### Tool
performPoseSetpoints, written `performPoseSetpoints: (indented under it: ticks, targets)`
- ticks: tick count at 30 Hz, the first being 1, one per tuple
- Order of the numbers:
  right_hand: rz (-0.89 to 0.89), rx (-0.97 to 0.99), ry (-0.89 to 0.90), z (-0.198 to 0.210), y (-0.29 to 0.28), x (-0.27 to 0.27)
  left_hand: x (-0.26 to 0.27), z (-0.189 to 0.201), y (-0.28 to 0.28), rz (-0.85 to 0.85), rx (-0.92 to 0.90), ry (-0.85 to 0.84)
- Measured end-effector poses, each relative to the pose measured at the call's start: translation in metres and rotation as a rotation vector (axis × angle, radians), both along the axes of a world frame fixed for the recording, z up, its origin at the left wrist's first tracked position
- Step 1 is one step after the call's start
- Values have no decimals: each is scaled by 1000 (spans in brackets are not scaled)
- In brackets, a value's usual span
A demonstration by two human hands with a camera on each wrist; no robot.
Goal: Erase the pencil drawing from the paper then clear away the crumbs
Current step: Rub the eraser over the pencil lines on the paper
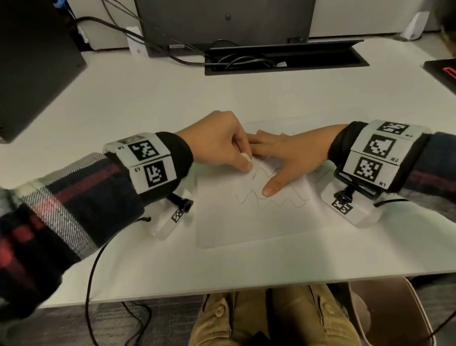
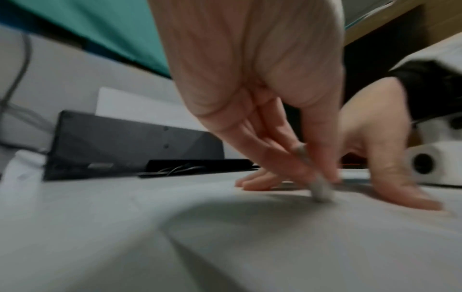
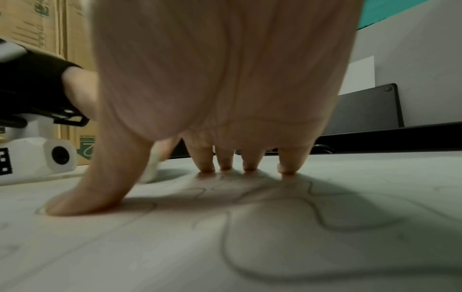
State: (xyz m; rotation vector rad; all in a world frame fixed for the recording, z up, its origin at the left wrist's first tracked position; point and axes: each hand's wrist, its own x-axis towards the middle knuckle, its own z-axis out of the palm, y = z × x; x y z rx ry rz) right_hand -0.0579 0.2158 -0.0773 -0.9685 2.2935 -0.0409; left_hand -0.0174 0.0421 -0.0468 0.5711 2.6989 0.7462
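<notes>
Rubbing at the near-left end of the drawing [image 1: 271,188], the left hand [image 1: 219,141] pinched a small white eraser [image 2: 321,190] between thumb and fingers, its tip down on the paper [image 1: 251,219]. The right hand [image 1: 287,155] lay spread and flat, fingers straight, its fingertips [image 3: 250,168] and thumb pressing the sheet just beside the eraser. That bracing looked right: short strokes away from the pinning hand would likely keep the sheet from buckling. Most of the wavy lines were uncleared, some running under the right palm, so that hand would need shifting to reach them. The sheet lay mid-desk [image 1: 135,103], well apart from the near edge and from the cable slot [image 1: 286,60] behind, leaving room on the left and front for sweeping crumbs. No crumbs could be made out.
</notes>
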Motion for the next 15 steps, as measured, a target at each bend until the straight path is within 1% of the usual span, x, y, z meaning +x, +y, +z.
performPoseSetpoints:
  ticks: [2, 5, 7, 9, 13, 15]
  targets:
    - [-18, 1, 1, 2, 2, 1, 4, -1, 4, -52, -1, -28]
    - [-23, 5, -8, 4, 2, 2, 0, 0, 3, -12, 5, 53]
    - [-29, 1, -4, 4, 1, 3, 0, -1, 3, -16, -5, 29]
    - [-41, -5, -8, 3, 1, 2, 4, -1, 5, -57, -13, -2]
    - [-31, 13, -2, 7, 1, 5, -2, -1, 3, 2, -3, 69]
    - [-41, 17, 2, 9, 1, 6, 1, -1, 4, -29, -2, 10]
